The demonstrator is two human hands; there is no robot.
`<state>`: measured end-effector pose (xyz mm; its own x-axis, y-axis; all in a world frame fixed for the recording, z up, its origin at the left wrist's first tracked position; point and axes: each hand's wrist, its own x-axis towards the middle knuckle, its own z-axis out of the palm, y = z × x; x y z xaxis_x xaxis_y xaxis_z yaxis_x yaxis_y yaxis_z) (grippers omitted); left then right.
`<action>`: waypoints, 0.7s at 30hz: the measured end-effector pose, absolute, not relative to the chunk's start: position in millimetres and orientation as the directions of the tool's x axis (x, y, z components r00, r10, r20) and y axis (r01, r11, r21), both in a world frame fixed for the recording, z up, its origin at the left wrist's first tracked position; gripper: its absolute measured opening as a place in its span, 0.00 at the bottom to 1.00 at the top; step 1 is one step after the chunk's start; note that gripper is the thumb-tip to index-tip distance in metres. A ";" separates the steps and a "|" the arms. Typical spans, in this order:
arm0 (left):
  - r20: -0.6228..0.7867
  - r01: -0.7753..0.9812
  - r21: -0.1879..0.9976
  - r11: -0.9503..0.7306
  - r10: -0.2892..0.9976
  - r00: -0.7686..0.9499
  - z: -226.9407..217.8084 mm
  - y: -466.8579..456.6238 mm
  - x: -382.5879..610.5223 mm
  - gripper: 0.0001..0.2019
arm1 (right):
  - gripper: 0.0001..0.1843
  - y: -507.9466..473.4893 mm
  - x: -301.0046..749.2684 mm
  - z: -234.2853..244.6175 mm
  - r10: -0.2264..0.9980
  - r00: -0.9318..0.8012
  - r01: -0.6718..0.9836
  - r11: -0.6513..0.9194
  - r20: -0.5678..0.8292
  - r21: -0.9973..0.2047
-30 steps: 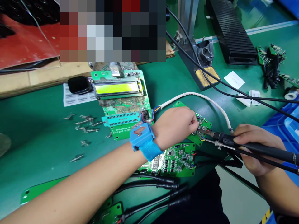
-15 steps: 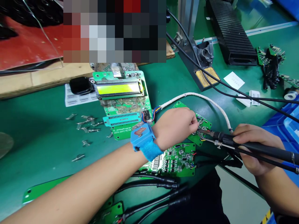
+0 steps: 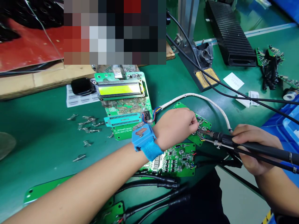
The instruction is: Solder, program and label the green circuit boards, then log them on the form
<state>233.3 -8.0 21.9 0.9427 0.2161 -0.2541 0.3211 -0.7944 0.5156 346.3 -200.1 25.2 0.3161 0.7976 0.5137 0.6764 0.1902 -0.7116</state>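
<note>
My right hand (image 3: pixel 259 141) grips a black soldering iron (image 3: pixel 225 139) with a thin metal feed tube (image 3: pixel 224 145) clamped along its side. Its tip reaches a small green circuit board (image 3: pixel 206 123), just beside the fingers of my left hand (image 3: pixel 176 126). That left hand is closed over the board; whatever its fingertips pinch is hidden from view. Round the left wrist is a blue strap (image 3: pixel 153 151) with a blue box. Below the wrist lies a second green circuit board (image 3: pixel 183 160) with a digit display and black cables.
A programmer board (image 3: pixel 123 132) with a lit display stands behind my left wrist, joined to a white sleeved cable (image 3: pixel 193 94). Loose metal parts (image 3: pixel 90 124) lie at left. An iron stand with a yellow sponge (image 3: pixel 206 77) is behind. Black cables (image 3: pixel 233 88) cross the right side.
Both hands and the iron hold almost the same place. The view has shifted very slightly.
</note>
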 end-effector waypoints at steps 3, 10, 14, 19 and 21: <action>-0.260 0.324 0.512 -0.795 0.216 0.941 22.2 -8.1 233.4 0.11 | 0.14 -201.1 346.5 24.6 0.801 0.323 0.667 0.184 0.503 -0.722; -0.264 0.327 0.512 -0.794 0.217 0.940 22.3 -8.6 233.1 0.11 | 0.11 -199.9 344.8 24.9 0.792 0.297 0.692 0.206 0.533 -0.692; -0.263 0.326 0.515 -0.792 0.216 0.940 22.1 -8.6 232.9 0.10 | 0.11 -199.2 343.7 27.5 0.808 0.291 0.726 0.162 0.512 -0.668; -0.251 0.317 0.513 -0.798 0.214 0.944 22.9 -9.0 232.5 0.11 | 0.11 -199.2 344.2 29.0 0.803 0.259 0.756 0.178 0.537 -0.630; -0.246 0.314 0.509 -0.801 0.214 0.945 23.4 -9.6 232.2 0.11 | 0.13 -199.3 344.9 28.6 0.804 0.248 0.766 0.180 0.541 -0.618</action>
